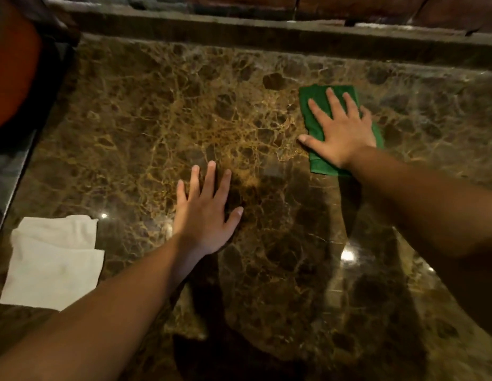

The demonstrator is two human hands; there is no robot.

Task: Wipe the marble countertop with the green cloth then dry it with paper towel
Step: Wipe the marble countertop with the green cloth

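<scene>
While your right hand (339,130) presses the green cloth (316,125) flat under straight, spread fingers (331,101), nothing actually grips it, so a fast stroke could let it bunch or slide out from under your palm. The cloth lies on the counter (157,105) toward the back ledge (267,34), to the right of your left hand (205,218), which rests open and flat on the marble. Mind that hand: it may leave prints on wiped stone. The paper towel (55,262) sits well left of the cloth; a wide sweep could wet it before drying starts.
</scene>
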